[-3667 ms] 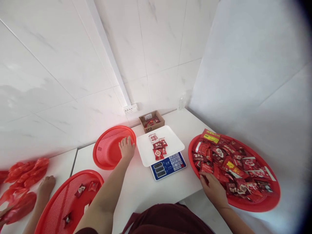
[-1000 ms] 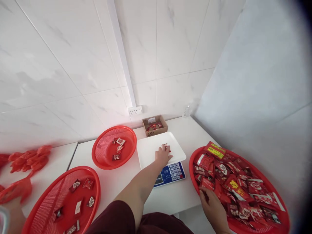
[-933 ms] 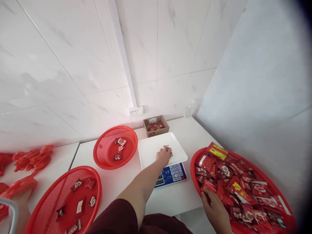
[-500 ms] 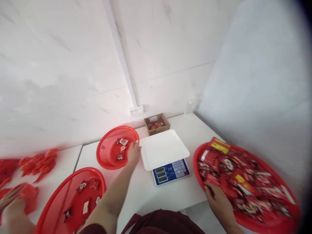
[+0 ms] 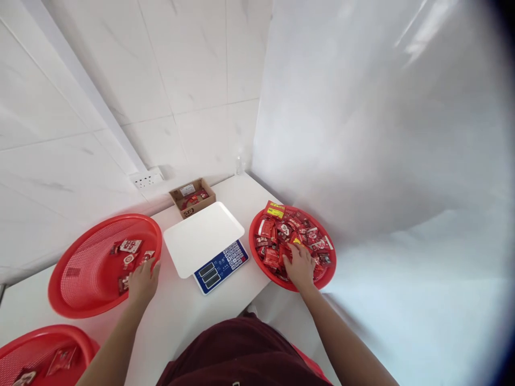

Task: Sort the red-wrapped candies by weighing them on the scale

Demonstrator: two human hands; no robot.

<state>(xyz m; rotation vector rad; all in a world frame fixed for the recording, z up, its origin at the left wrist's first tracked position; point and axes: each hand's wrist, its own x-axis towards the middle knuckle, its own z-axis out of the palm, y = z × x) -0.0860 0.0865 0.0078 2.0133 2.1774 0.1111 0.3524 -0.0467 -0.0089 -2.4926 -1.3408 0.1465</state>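
My left hand (image 5: 144, 281) is closed over the right rim of a red plastic basket (image 5: 105, 221), which holds several small red and white snack packets (image 5: 131, 245). My right hand (image 5: 301, 264) lies on a heap of red wrapped snacks (image 5: 284, 229) in another red basket (image 5: 252, 236); its fingers are spread, and no packet shows lifted in them. Between the two baskets stands a digital scale (image 5: 221, 266) with a bare white pan (image 5: 203, 236) and a blue keypad panel.
Behind the scale, a small cardboard box (image 5: 185, 212) holds red packets. A third red basket (image 5: 76, 335) with a few packets is at the lower left. A clear bottle (image 5: 240, 165) stands in the corner. A socket strip (image 5: 147, 178) and white walls border the white table (image 5: 161, 321).
The view has swung right, so the co-worker's hands and red bags at the left are out of sight. My right hand has moved from the basket's near edge onto the packets.
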